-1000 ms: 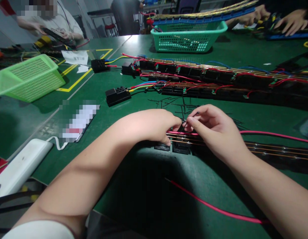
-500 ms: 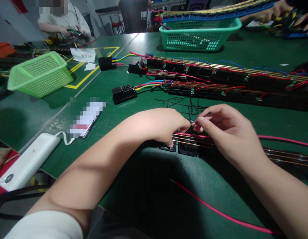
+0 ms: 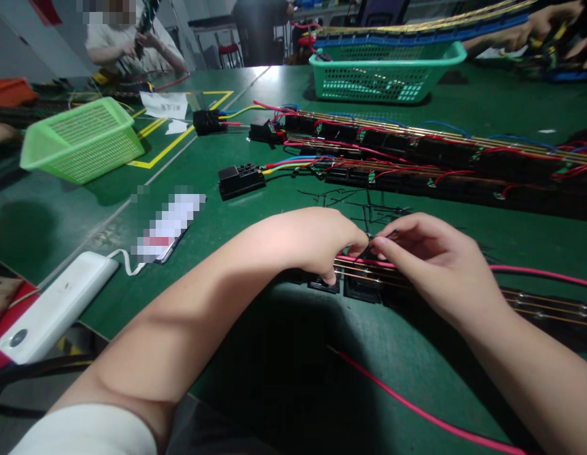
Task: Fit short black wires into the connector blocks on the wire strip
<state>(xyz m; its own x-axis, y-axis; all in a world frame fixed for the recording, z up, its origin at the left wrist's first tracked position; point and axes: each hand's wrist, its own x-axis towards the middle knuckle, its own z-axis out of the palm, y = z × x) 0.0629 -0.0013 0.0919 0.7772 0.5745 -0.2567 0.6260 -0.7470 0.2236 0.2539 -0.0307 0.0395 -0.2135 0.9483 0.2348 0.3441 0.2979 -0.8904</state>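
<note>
My left hand [image 3: 324, 237] reaches over a black strip with copper-coloured rods [image 3: 534, 306], thumb on its near side and fingers closed at its far side. A red wire [image 3: 539, 272] runs along that strip. My right hand [image 3: 435, 259] is closed in a pinch on a thin black cable tie [image 3: 392, 235], right beside my left fingertips. The tie's lower end is hidden by my fingers. Several loose thin black ties [image 3: 366, 205] lie scattered just beyond my hands. A second red wire [image 3: 416, 404] lies on the near part of the table.
Farther back lie wired black strips [image 3: 440, 148] and a black connector [image 3: 241, 180]. A teal basket [image 3: 373, 82] holds a blue strip; a green basket [image 3: 84, 148] is at left. A phone [image 3: 172, 227] is cabled to a white power bank [image 3: 60, 306]. Other people sit across the green table [image 3: 255, 246].
The whole view has shifted slightly. My right fingertips have come down a little with the cable tie, close to my left fingers. A person at the back has raised a dark item.
</note>
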